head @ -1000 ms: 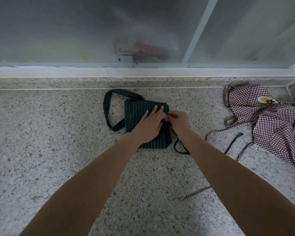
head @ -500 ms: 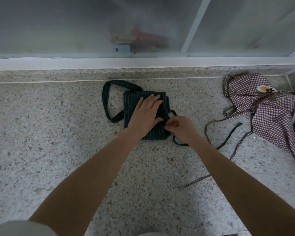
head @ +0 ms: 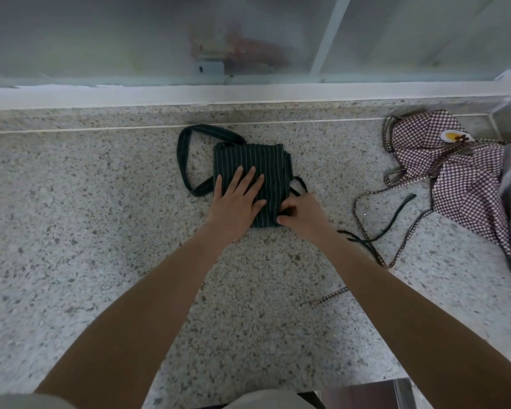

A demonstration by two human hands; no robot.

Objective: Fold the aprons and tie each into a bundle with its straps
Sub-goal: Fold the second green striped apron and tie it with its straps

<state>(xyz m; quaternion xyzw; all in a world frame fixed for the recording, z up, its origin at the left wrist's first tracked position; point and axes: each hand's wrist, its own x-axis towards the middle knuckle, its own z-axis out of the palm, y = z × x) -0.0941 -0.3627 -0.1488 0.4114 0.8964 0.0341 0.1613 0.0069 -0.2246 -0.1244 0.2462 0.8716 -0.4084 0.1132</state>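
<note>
Dark green striped apron [head: 252,160]: folded into a rough square, lying flat on the speckled stone worktop [head: 86,231], near the back edge and about mid-width.
Neck loop [head: 186,154]: a wide striped band sticking out from the folded square's left side, lying flat in an open curve.
Dark strap [head: 393,216]: thin, coming off the square's right edge in a small loop just above the right hand, then trailing to the right across the worktop, where it crosses the checked cord.
Left hand [head: 236,202]: palm down on the near-left part of the folded square, fingers [head: 250,180] straight and spread, pressing the cloth flat and gripping nothing.
Right hand [head: 303,215]: at the square's near-right corner, fingers curled in at the cloth edge where the strap starts; whether they pinch the strap or the fabric I cannot tell, as the hand's back hides them.
Checked apron [head: 455,175]: maroon and white, lying crumpled and unfolded at the far right of the worktop, well apart from the green one, with a yellow and white patch [head: 452,135] on its upper part.
Checked cord [head: 363,199]: thin, looping loose over the worktop between the two aprons; another stretch shows nearer, beside the right forearm.
Frosted panel [head: 101,39]: runs along behind the worktop above a white ledge [head: 130,94]; blurred reddish shapes show through it.
</note>
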